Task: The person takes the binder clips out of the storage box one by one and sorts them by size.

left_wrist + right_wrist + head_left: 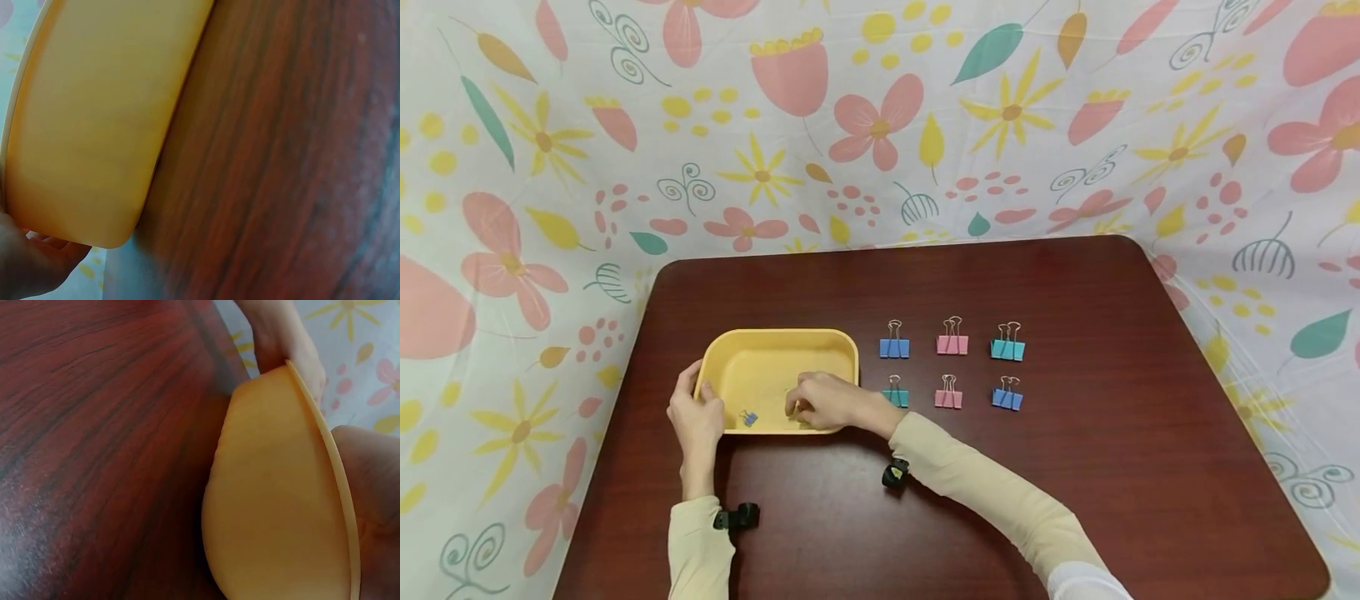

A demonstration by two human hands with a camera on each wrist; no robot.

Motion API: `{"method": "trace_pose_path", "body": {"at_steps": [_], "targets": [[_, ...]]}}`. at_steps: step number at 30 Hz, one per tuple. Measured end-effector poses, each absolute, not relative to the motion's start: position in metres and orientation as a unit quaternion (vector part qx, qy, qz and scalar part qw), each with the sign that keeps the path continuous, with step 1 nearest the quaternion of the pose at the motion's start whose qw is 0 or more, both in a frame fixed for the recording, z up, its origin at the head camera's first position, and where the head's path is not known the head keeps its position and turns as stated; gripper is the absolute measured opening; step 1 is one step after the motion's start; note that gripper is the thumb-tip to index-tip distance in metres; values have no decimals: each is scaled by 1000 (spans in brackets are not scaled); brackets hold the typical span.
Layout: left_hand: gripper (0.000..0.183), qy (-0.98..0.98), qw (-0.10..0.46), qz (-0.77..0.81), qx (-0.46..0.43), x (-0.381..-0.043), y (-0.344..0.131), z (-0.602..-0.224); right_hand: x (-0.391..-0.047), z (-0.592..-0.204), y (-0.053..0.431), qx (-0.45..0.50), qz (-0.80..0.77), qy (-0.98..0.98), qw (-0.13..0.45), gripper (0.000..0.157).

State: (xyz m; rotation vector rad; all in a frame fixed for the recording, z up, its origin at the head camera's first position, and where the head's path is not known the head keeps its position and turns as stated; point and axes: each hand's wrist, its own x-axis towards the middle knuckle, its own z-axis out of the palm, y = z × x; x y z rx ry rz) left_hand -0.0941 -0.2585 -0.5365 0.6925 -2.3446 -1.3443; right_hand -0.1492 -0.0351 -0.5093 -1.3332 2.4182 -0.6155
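1. The left hand (697,414) grips the left end of the yellow tray (760,358), thumb at the rim; pressing too hard there could tip or slide it.
2. The right hand (826,400) reaches inside, fingers bent downward; from here I can't tell whether they pinch anything. A weak hold on something so small would probably let it slip.
3. A little blue clip (750,419) lies inside near the front wall, between the hands, where a careless sweep might nudge it.
4. Right of the tray stand two rows of three: blue, pink and teal clips (952,344) behind, teal, pink and blue clips (948,399) in front. The front teal one sits right by the right wrist, so drawing that arm back low could knock it askew.
5. Everything rests on a dark reddish-brown counter (1112,350) with rounded corners and wood grain.
6. White cloth (880,50) printed with flowers and leaves hangs behind and alongside.
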Motion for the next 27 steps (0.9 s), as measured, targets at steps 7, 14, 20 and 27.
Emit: {"method": "trace_pose_path", "body": {"at_steps": [7,14,20,27], "targets": [[41,-828,173,-472,246,-94,-257,-536,-151,-511,-36,-421,-224,867,143,21],[40,-828,172,-473,248,-94,-254,-537,-152,-516,-33,-437,-234,862,104,9],[40,-828,170,-473,249,-96,-254,-535,-155,-507,-28,-436,-312,840,83,8],[40,-829,169,-470,253,-94,-257,-538,-164,-485,-6,-441,-398,803,43,10]]}}
